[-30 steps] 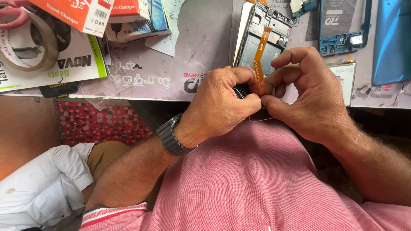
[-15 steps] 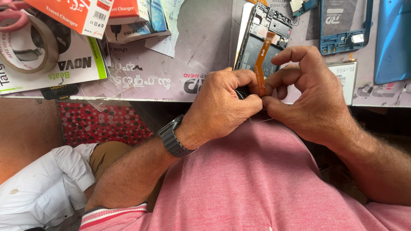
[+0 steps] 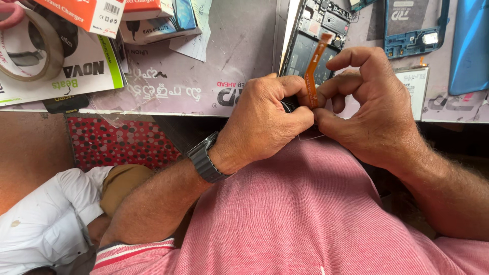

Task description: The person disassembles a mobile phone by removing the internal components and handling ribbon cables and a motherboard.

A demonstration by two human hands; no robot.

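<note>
Head view looks down on both hands, pressed together at the near edge of the bench (image 3: 168, 91). Left hand (image 3: 267, 119) is curled almost into a fist, thumb and forefinger pinched tight at the foot of an orange ribbon cable (image 3: 315, 69); a dark watch (image 3: 204, 160) sits on its wrist. Right hand (image 3: 372, 109) is half closed: thumb and a bent finger nip the same cable from the other side, just touching the left fingertips, while the forefinger arches free above. What else lies inside the two grips is hidden.

Ribbon cable is thin, flat and orange, standing up from between the fingertips and leaning slightly right, its free top end over an opened phone (image 3: 316, 35). That phone lies back-off on the bench just beyond the hands, showing dark boards and a frame.

Well to the right lie a blue back cover (image 3: 471, 46) and a blue-rimmed phone frame (image 3: 415, 28). Far left, a tape roll (image 3: 48, 43) rests on boxes (image 3: 91, 15). Below, a pink shirt (image 3: 285, 219).
</note>
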